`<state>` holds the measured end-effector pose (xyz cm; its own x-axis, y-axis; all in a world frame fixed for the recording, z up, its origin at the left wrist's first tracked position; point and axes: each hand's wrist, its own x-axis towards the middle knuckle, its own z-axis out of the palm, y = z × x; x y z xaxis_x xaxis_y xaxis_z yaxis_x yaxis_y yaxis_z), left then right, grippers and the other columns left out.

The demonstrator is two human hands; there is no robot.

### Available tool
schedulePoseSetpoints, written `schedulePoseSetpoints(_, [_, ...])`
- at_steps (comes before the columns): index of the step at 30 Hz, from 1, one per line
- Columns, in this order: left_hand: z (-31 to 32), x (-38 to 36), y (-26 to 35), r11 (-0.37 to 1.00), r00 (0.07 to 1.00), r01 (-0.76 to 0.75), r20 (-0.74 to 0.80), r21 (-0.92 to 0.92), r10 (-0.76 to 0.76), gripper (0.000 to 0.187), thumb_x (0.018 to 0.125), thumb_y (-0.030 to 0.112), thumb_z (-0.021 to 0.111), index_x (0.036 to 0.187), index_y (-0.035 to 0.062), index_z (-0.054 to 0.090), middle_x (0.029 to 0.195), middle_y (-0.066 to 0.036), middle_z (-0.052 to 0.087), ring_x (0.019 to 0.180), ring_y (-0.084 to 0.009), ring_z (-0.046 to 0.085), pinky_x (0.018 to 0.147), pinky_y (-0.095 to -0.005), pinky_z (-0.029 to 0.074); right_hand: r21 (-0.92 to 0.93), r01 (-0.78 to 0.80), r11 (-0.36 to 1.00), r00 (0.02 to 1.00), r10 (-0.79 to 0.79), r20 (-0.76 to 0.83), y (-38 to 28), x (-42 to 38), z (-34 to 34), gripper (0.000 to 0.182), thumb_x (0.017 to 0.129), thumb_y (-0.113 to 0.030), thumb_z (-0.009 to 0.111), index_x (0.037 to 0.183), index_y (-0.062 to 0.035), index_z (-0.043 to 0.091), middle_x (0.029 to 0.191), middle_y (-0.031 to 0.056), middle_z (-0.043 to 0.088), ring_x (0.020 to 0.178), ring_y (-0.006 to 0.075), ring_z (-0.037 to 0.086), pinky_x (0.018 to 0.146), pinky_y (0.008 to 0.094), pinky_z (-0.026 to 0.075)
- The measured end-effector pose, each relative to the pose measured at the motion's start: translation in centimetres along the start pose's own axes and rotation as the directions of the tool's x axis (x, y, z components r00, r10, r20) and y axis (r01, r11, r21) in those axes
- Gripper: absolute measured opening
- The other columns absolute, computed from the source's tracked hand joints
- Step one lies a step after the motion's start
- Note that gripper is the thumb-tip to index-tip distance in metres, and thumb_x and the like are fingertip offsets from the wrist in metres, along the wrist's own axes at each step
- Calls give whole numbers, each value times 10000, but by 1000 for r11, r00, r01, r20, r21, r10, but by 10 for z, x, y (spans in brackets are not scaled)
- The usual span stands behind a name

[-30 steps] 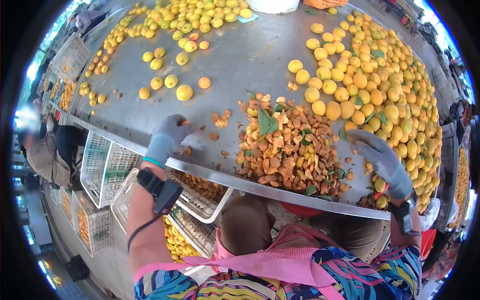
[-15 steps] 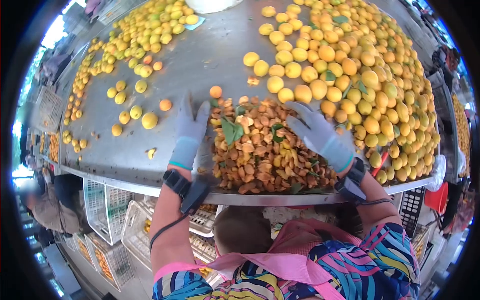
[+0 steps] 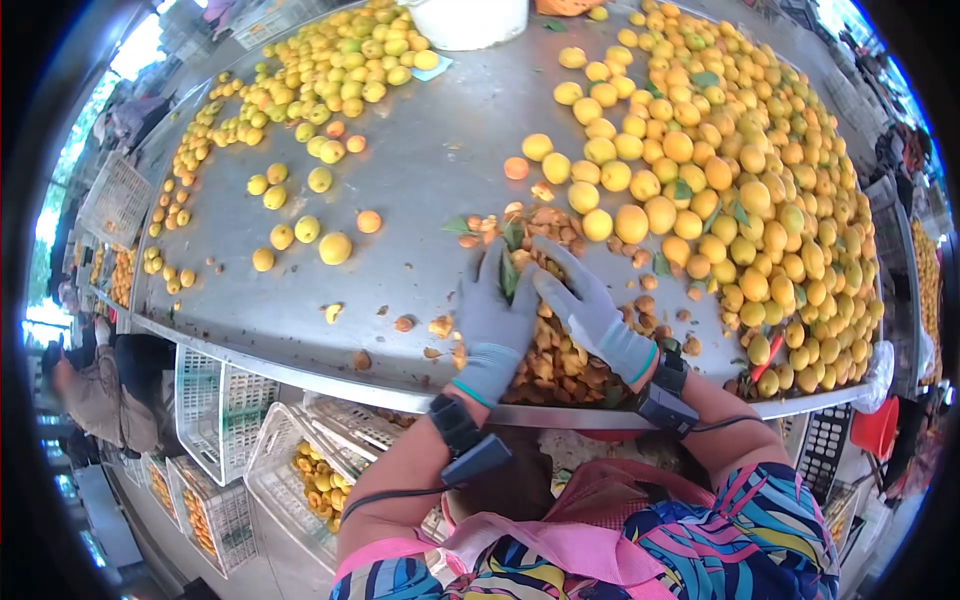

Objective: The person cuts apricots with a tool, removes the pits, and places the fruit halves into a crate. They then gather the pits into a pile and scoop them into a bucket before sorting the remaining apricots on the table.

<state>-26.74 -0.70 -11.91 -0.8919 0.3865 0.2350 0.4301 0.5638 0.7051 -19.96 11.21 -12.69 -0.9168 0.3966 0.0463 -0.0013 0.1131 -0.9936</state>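
Observation:
My left hand [image 3: 495, 310], in a grey glove with a teal-edged cuff, lies on the left side of a heap of brown-orange fruit pieces [image 3: 560, 355]. Its fingers are stretched out beside a green leaf [image 3: 511, 272]. My right hand [image 3: 585, 305], gloved the same way, rests on the heap from the right, its fingers spread and pointing toward the left hand. Pieces show between and below the two hands. Whether anything is under the palms is hidden. More pieces [image 3: 545, 228] lie beyond the fingertips.
Whole yellow-orange fruit [image 3: 760, 200] covers the right of the metal table [image 3: 400, 250]; another pile [image 3: 350, 50] is at the back left. A white bucket [image 3: 470, 22] stands at the far edge. Crates [image 3: 225, 410] sit below the near edge. A person [image 3: 115, 395] is at the left.
Both hands have moved inward, the left one most, squeezing the heap narrower. Some pieces are now scattered on either side. The view has shifted, so the table's contents sit differently in it.

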Motion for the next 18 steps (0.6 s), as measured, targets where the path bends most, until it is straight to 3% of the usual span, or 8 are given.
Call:
schedulePoseSetpoints(1, [3,1,-1,1000,1000,3,-19,6,-3,483,861,270,618,1279,49,517,1248,-206,521,1139,-342,527,954,-394,430,281,-61,958,998,64,-1,3,2,9,477,924,-202,584,1336,-13,437,1206,115,564,1110,186,533,943,284,420])
schedulePoseSetpoints(2, [7,2,-4,990,997,51,-44,-130,-57,499,847,304,630,1273,66,523,1241,-202,519,1123,-350,531,934,-397,443,398,-153,905,986,166,1,-9,5,15,403,936,-128,566,1313,-21,474,1159,53,572,1046,111,524,919,234,418])
schedulePoseSetpoints(4, [12,5,-3,941,984,113,-96,-318,-151,471,822,297,657,1225,72,562,1225,-191,524,1076,-336,561,898,-377,466,476,-184,860,981,194,27,-6,12,19,381,934,-128,569,1293,-24,496,1147,46,577,1038,105,527,916,228,419])
schedulePoseSetpoints(11, [28,30,-8,804,948,176,-123,-569,-294,356,796,250,667,1099,67,632,1141,-179,568,1014,-338,585,866,-379,479,601,-323,731,940,322,113,-23,32,27,310,979,-184,473,1221,-8,553,1145,45,593,1053,102,543,924,236,429])
schedulePoseSetpoints(13, [20,32,-4,763,943,165,-126,-625,-308,337,785,235,671,1076,67,641,1104,-182,585,1000,-350,585,861,-388,479,105,9,994,997,-17,77,-22,33,27,344,972,-165,449,1258,14,513,1215,104,555,1124,165,524,962,277,417])
schedulePoseSetpoints(14, [14,33,-1,802,943,91,-208,-590,-260,343,781,224,675,1073,48,636,1106,-199,580,995,-362,584,859,-396,477,-194,196,961,979,-179,100,-16,35,24,368,966,-155,435,1281,29,487,1259,139,529,1168,205,510,983,303,409])
schedulePoseSetpoints(17, [0,34,4,836,908,-30,-365,-547,-207,334,782,205,670,1066,33,633,1100,-215,574,978,-372,585,853,-401,478,-232,177,956,984,-173,41,-28,37,33,384,951,-125,430,1297,39,467,1280,160,514,1186,242,501,999,326,400])
schedulePoseSetpoints(18, [-11,34,7,850,908,-32,-372,-525,-196,334,783,189,664,1062,11,623,1106,-228,566,993,-384,577,855,-392,474,-344,238,908,971,-230,63,-39,37,37,380,950,-117,430,1296,36,472,1300,159,497,1186,240,500,1003,328,397])
